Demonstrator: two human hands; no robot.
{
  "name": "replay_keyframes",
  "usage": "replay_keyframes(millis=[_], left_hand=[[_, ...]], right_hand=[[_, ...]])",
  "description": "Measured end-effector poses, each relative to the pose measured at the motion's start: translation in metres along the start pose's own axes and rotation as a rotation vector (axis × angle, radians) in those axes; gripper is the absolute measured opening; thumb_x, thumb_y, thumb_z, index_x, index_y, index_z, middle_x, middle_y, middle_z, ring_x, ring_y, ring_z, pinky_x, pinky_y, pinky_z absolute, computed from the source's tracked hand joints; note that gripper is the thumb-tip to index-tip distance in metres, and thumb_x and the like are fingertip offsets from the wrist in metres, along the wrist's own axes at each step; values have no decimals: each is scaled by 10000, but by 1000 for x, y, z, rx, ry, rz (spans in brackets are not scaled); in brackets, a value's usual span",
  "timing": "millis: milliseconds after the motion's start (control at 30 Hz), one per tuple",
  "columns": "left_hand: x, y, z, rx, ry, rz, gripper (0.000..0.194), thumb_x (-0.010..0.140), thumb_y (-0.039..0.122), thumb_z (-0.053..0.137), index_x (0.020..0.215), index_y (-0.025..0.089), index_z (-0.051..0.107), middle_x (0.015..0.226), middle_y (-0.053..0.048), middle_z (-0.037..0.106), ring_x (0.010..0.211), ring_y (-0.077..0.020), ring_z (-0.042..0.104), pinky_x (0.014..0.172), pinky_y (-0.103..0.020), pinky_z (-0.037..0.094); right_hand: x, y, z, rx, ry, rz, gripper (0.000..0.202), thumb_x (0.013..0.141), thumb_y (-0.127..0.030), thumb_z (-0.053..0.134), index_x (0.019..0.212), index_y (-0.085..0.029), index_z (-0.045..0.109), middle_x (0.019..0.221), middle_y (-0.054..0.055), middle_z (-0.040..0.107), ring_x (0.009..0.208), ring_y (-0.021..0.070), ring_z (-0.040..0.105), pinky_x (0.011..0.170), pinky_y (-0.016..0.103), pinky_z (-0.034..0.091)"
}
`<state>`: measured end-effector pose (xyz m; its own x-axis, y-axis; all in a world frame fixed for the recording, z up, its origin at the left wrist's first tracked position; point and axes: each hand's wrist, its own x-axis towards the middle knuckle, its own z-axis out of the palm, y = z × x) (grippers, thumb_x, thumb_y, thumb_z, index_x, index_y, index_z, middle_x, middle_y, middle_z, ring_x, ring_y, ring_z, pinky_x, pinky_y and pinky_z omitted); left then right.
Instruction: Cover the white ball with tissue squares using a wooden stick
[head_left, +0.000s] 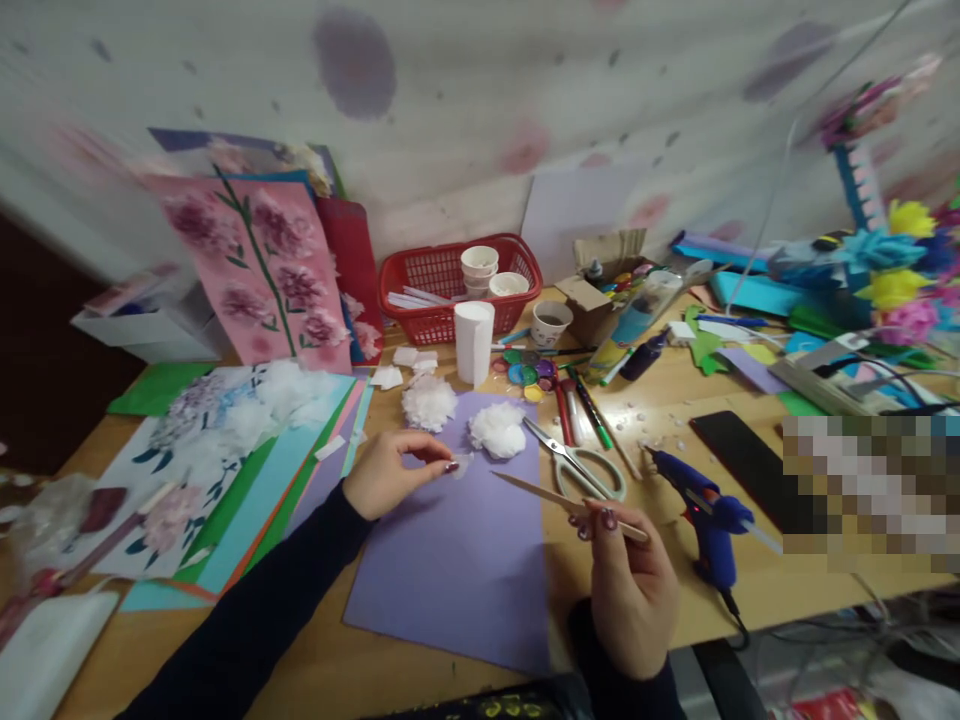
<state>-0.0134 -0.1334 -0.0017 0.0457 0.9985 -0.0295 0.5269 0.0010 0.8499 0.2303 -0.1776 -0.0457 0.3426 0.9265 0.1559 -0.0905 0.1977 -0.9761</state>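
Over the left part of a purple sheet [457, 560], my left hand [397, 470] pinches a small translucent white piece [463, 465] between thumb and finger. A thin pointed wooden stick [532, 487] is held in my right hand [634, 580], its tip pointing left toward that piece without touching it. Two fluffy white paper flowers stand at the sheet's top edge: one [429, 402] on the left, the other [499, 430] on the right. White-handled scissors [577, 465] lie just beyond my right hand. A blue glue gun [705, 515] rests to the right.
Behind are a white paper roll [473, 345], a red basket [390, 290] with cups, a cup of dark liquid [551, 322], paint pots [525, 372] and markers. A black phone [750, 465] lies right. Colored papers [247, 520] and pink flower artwork [262, 265] are left.
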Motion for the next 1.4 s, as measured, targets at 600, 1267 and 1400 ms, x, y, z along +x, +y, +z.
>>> replay_keyframes(millis=[600, 1267, 1400], left_hand=[[37, 11, 26, -429, -104, -113, 223, 704, 268, 691, 837, 169, 542, 781, -35, 732, 719, -191, 713, 748, -351, 554], [15, 19, 19, -515, -139, -157, 314, 689, 247, 749, 969, 126, 673, 898, -85, 769, 824, -185, 717, 817, -308, 556], [14, 21, 18, -494, -118, -101, 344, 740, 226, 705, 1053, 132, 597, 892, -87, 765, 836, -182, 718, 834, -319, 545]], right_hand=[[30, -8, 15, -92, 91, -334, 137, 932, -227, 543, 893, -204, 672, 748, 9, 620, 610, 116, 558, 546, 252, 446], [22, -7, 16, -18, 14, -32, 227, 925, -374, 556, 869, -185, 669, 657, -12, 580, 589, 111, 542, 581, 247, 450], [20, -5, 15, 0, 20, -12, 225, 923, -377, 560, 879, -183, 665, 673, -5, 586, 607, 119, 546, 598, 257, 447]])
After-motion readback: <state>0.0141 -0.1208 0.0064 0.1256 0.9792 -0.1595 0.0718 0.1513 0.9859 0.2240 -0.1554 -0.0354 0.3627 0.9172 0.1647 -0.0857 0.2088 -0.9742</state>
